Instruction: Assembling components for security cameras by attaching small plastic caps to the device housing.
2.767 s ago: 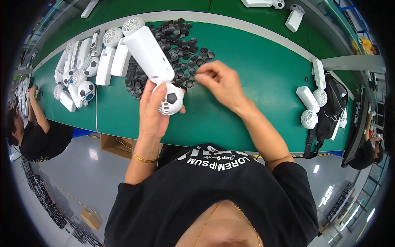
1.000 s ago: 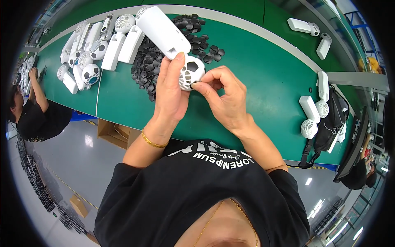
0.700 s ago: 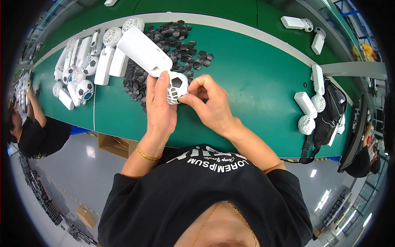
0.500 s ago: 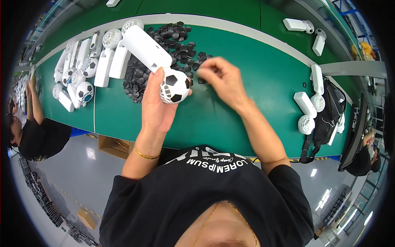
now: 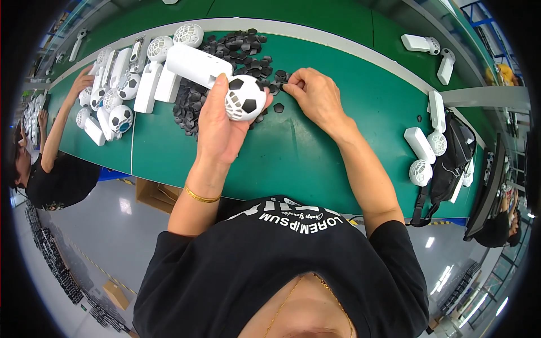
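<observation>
My left hand (image 5: 220, 121) is closed around a white device: a long box-shaped handle (image 5: 197, 63) joined to a soccer-ball head (image 5: 246, 97). Black pentagons fill some of the ball's panels, and an open white lattice shows on its lower left side. The handle points up and left over the table. To the right, my right hand (image 5: 316, 101) has thumb and forefinger pinched together at the edge of a pile of black pentagon pieces (image 5: 239, 48). Pieces lie right at those fingertips; whether one is gripped is too small to tell. A single black pentagon (image 5: 279, 107) lies just below them.
Several similar white devices (image 5: 147, 87) stand in a group at the left of the green table (image 5: 349, 84). A co-worker's arm (image 5: 59, 124) reaches toward that group. More devices (image 5: 420, 145) and a black bag (image 5: 453, 149) lie at the right end.
My left hand has raised the ball end, so the device lies flatter. My right hand has shifted slightly right, its fingertips at the pieces. The co-worker's arm now extends to the left group.
</observation>
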Tool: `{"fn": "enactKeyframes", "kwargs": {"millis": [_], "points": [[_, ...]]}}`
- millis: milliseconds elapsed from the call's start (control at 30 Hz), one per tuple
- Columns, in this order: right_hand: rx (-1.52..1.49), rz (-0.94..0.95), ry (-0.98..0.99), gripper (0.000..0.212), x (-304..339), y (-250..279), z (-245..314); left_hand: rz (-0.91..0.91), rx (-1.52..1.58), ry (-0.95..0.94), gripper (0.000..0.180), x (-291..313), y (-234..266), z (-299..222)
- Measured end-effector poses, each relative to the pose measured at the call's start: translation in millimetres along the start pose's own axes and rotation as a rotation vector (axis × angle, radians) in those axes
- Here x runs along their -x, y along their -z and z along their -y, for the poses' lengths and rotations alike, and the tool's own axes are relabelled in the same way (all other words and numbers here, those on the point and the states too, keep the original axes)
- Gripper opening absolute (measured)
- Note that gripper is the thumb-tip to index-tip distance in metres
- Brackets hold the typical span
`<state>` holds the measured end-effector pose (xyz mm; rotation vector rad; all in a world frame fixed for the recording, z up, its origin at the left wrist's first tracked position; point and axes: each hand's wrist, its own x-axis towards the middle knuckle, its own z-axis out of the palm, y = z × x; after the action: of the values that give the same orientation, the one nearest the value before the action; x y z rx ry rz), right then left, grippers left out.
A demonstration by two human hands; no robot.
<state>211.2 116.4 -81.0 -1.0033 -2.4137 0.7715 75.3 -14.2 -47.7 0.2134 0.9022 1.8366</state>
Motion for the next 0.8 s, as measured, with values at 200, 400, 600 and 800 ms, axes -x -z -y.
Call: {"fn": "enactKeyframes", "kwargs": {"millis": [200,400,600,800], "points": [[-0.971,-0.023,-0.108,0.012,30.5,17.4,38.6,-0.001,0.098,0.013,0.044,-4.8,-13.1,1.8],[-0.836,-0.232,0.111,0.012,48.3,-3.2,56.2,0.047,0.201,0.101,0.052,-2.9,-33.5,3.6],[-0.731,-0.390,0.159,0.013,48.4,-8.9,61.3,0.005,0.313,0.121,0.052,1.5,-42.6,7.9],[-0.661,-0.472,0.198,0.018,46.0,-11.7,65.4,0.049,0.259,0.082,0.052,5.7,-44.9,8.0]]}}
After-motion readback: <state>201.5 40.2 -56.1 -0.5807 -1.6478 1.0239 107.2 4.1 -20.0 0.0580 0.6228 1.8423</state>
